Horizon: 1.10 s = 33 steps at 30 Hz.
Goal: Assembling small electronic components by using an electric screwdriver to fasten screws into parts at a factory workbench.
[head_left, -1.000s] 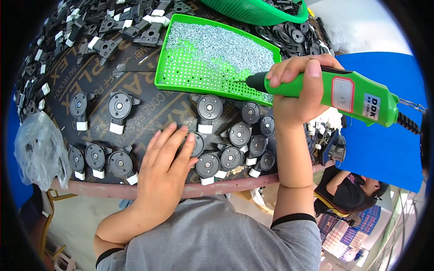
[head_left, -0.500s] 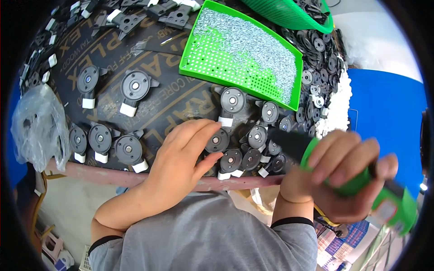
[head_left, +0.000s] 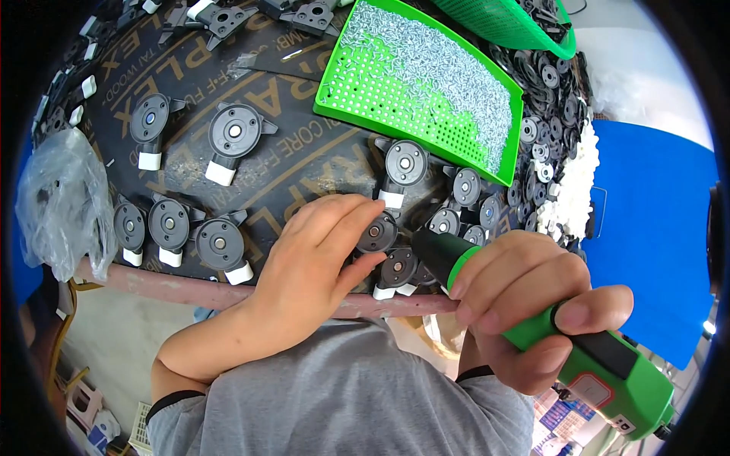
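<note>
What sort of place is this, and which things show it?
Probably an assembly workshop: the right hand grips a green power screwdriver, a green tray holds many small screws, and similar dark round parts lie on the table.

The surface (head_left: 304, 137) in front of me is a dark, flat board with gold lettering and a worn, pinkish front edge. At my left, a clear, crumpled plastic bag (head_left: 65, 201) overhangs this edge. At the far right stands a green plastic mesh basket (head_left: 506, 19). A large blue flat panel (head_left: 658, 228) occupies my right side, beyond a heap of small white pieces (head_left: 574, 190). Below, at lower left, a cream slatted plastic crate (head_left: 141, 429) rests on the pale grey floor (head_left: 144, 327).
</note>
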{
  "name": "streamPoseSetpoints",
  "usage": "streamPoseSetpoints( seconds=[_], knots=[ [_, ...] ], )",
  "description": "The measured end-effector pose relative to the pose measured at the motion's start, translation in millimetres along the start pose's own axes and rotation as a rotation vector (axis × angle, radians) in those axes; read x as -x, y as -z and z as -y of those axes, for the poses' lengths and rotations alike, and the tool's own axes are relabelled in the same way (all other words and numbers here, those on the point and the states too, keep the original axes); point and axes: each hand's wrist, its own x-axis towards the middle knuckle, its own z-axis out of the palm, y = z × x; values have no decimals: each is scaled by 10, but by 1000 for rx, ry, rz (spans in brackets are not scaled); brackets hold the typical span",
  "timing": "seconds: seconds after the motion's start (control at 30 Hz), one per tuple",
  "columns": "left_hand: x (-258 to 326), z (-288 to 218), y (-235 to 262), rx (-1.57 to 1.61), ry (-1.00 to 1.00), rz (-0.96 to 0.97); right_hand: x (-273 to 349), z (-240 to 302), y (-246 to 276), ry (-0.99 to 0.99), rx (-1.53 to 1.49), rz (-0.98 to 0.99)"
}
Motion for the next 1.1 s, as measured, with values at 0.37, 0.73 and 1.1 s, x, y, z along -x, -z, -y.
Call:
streamPoseSetpoints(
  seconds=[0.37,0.73,1.1],
  knots=[
    [-16,18,-17,-6,-16,-24,-73,-24,13,-59,67,88],
    [-19,20,-70,-31,-11,-22,-245,-530,493,12,96,-549],
    [-18,41,-67,-40,-22,-12,-324,-676,553,29,177,-637]
  ],
)
